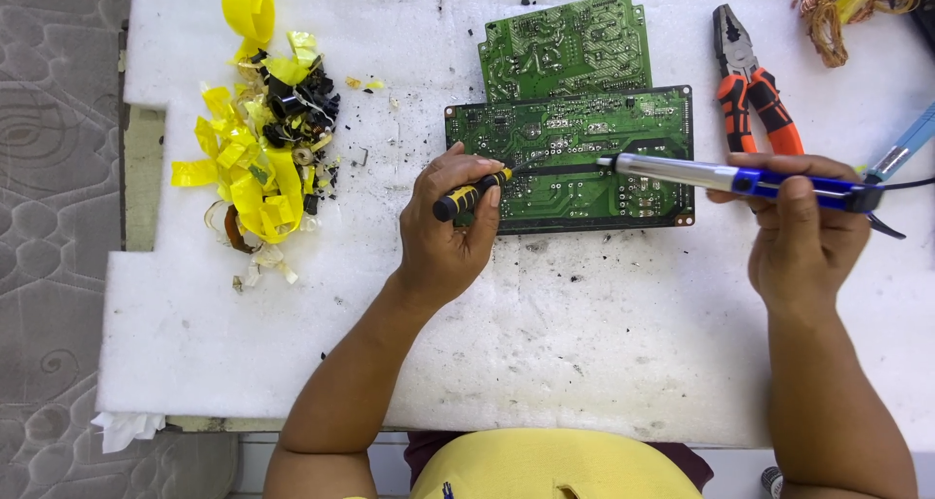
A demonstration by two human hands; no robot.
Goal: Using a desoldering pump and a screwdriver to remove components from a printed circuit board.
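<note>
Left hand [443, 231] has its grip clamped on a small screwdriver [472, 195] with a black-and-yellow handle. Its shaft runs toward 3 o'clock and lies across the front circuit board [575, 158]; the tip looks to be touching the board, but it's too small to be sure.

Right hand [799, 231] has its grip closed around the blue handle of a soldering iron [730, 178]. The metal barrel points toward 9 o'clock, with its tip over the middle of the same board, close to the end of the screwdriver shaft.

The front circuit board is green, solder side up, and lies flat on the white padded bench [545, 343], at 12 o'clock from both hands. A second green board [565, 46] sits just beyond it at 12 o'clock, its near edge touching or tucked under the front one.

Orange-and-black pliers [750, 85] lie at 12 o'clock from the right hand, just beside the boards. A coil of copper wire [838, 12] is at the far right corner. A pile of yellow tape scraps and black parts [258, 139] sits at 10 o'clock from the left hand, well apart from the boards.
</note>
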